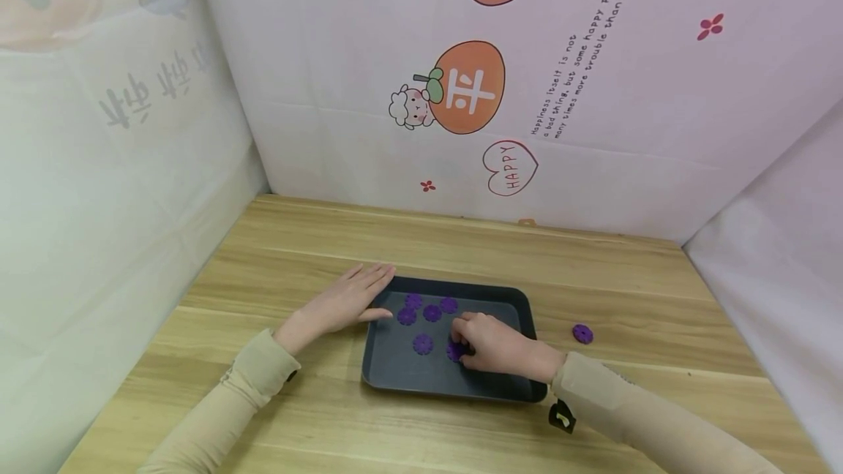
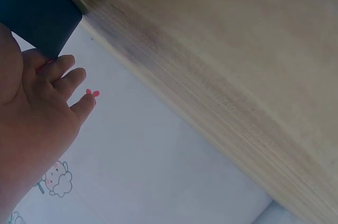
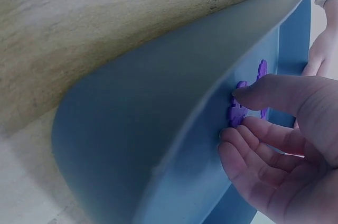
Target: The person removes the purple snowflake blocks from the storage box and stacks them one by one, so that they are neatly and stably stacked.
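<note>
A dark rectangular tray (image 1: 435,384) lies on the wooden table, with several purple notched plastic discs (image 1: 423,344) in its left and middle part. My right hand (image 1: 494,342) reaches over the tray's right half. Thumb and index finger pinch one purple disc (image 3: 237,109) close to the tray floor, while the other fingers curl beneath. My left hand (image 1: 352,297) rests at the tray's upper left corner, fingers straight along the rim and thumb stretched over the inside. In the left wrist view those fingers (image 2: 71,83) lie against the tray's outer side.
One more purple disc (image 1: 582,333) lies on the table to the right of the tray. White cloth walls (image 1: 356,145) with cartoon prints stand behind and at both sides of the wooden table (image 1: 316,415).
</note>
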`<state>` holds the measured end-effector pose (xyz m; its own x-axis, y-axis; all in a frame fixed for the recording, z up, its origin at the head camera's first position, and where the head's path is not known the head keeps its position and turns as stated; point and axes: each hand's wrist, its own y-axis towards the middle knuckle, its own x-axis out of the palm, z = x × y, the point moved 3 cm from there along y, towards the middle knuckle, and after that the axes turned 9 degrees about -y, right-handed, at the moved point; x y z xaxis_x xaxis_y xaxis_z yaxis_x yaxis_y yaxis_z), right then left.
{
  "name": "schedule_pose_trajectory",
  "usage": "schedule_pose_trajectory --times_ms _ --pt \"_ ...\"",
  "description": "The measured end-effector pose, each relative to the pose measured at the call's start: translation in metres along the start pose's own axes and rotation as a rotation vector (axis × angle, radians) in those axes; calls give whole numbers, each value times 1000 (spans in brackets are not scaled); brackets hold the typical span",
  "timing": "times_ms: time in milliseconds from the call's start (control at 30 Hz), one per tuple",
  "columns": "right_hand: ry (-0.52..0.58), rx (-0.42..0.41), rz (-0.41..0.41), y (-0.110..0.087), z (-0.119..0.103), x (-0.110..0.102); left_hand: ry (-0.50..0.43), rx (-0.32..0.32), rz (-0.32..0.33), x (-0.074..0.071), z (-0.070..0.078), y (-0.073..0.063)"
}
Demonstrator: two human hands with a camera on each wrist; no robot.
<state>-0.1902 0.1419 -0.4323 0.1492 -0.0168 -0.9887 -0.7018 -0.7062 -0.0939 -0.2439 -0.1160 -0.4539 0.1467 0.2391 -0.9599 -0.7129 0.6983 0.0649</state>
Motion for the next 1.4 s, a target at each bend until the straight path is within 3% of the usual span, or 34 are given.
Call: schedule_pose_trajectory --times_ms 367,667,1400 --pt "42 -24 11 -2 3 -3 -31 -6 -13 -4 4 0" --pt "60 10 4 -6 13 -4 -26 -11 -20 -5 4 1" --pt "112 7 101 -29 34 -21 -18 -2 -7 -3 5 1"
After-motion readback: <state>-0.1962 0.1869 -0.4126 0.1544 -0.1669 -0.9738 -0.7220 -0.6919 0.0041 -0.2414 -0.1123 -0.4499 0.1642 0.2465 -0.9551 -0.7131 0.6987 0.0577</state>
